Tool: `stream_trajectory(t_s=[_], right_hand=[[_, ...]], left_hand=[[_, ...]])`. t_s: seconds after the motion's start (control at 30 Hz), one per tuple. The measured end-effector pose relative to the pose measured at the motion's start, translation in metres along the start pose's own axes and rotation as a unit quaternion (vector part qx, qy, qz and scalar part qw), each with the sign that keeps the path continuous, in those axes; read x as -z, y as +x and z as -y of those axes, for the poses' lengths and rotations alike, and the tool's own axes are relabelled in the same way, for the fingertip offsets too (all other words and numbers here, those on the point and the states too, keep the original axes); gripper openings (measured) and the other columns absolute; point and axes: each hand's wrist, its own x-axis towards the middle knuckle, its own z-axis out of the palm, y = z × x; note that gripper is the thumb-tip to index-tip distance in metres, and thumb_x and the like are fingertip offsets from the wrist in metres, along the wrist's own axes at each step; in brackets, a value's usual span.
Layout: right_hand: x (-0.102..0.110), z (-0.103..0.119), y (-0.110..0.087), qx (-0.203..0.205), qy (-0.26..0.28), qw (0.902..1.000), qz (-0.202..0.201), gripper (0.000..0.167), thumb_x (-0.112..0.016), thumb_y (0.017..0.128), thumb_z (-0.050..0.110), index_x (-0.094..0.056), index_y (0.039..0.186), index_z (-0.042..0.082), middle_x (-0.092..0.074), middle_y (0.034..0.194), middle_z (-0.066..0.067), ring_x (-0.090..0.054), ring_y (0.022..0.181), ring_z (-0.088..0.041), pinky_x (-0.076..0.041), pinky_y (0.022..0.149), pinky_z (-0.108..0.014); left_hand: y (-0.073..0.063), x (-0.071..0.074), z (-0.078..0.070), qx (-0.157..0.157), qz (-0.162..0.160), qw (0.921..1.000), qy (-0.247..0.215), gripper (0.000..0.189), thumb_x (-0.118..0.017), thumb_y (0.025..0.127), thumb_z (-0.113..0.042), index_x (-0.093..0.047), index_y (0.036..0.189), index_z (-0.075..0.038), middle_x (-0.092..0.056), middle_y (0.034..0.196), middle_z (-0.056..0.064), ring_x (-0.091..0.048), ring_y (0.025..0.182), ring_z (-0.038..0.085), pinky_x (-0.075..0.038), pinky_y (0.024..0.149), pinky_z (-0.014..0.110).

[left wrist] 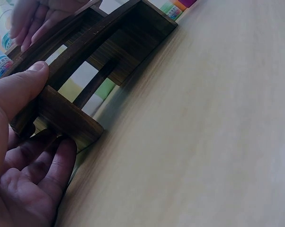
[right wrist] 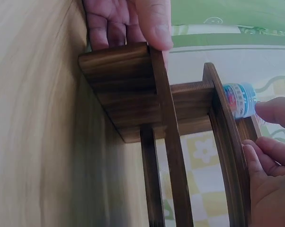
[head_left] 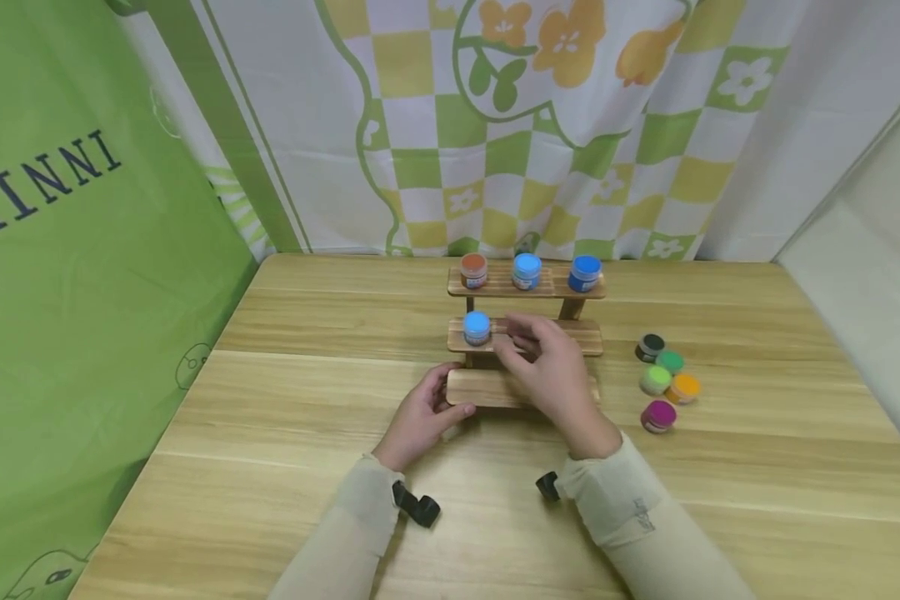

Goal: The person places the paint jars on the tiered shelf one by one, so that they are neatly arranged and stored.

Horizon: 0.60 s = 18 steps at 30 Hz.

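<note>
Light-blue jar point(head_left: 476, 328): upright on the middle tier point(head_left: 587, 338) of the rack point(head_left: 495, 388), just left of the right hand's fingertips and beyond the left hand.

Right hand point(head_left: 551, 367): above the rack, fingers loosely bent, no object visible in its grasp. Right wrist view puts a fingertip very near the jar; contact cannot be told.

Left hand point(head_left: 420, 417): grips the left end of the bottom tier, thumb along the edge, fingers curled behind and under. Bottom tier bears no jar.

Top tier point(head_left: 491, 287), beyond both hands, left to right: brown jar point(head_left: 473, 272), second light-blue jar point(head_left: 527, 272), dark-blue jar point(head_left: 585, 273).

On the table point(head_left: 757, 500), right of the right hand, a loose cluster: black jar point(head_left: 651, 347), green jar point(head_left: 671, 362), lime jar point(head_left: 656, 381), orange jar point(head_left: 683, 388), purple jar point(head_left: 658, 417).

Step in hand (judged): setting jars along the tiers; middle row begun at its left end, placement looks just about done.

Next move (judged): lift the right hand clear without nudging the light-blue jar, then reach right for one of the cluster. Left hand's grip should steady the rack meanwhile.
</note>
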Motion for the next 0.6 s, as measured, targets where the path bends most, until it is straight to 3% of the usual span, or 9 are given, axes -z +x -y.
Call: stream_trajectory(t_s=[0.43, 0.6], right_hand=[[0.019, -0.012, -0.012, 0.014, 0.002, 0.9996, -0.025, 0.035, -0.075, 0.09, 0.008, -0.066, 0.122, -0.001, -0.066, 0.12, -0.014, -0.067, 0.11, -0.027, -0.054, 0.094, -0.029], [0.025, -0.017, -0.013, 0.007, 0.012, 0.9998, -0.014, 0.034, -0.074, 0.091, 0.009, -0.065, 0.123, -0.002, -0.065, 0.121, -0.016, -0.066, 0.111, -0.029, -0.053, 0.095, -0.029]], left_hand=[[0.0, 0.0, 0.001, 0.003, -0.009, 0.9997, 0.02, 0.07, -0.078, 0.089, -0.027, -0.044, 0.149, -0.016, -0.057, 0.142, 0.009, -0.06, 0.118, 0.023, -0.052, 0.098, 0.037], [-0.001, 0.0, 0.001, 0.01, -0.01, 0.9998, 0.016, 0.071, -0.078, 0.089, -0.028, -0.042, 0.149, -0.014, -0.053, 0.146, 0.01, -0.057, 0.124, 0.024, -0.048, 0.104, 0.04]])
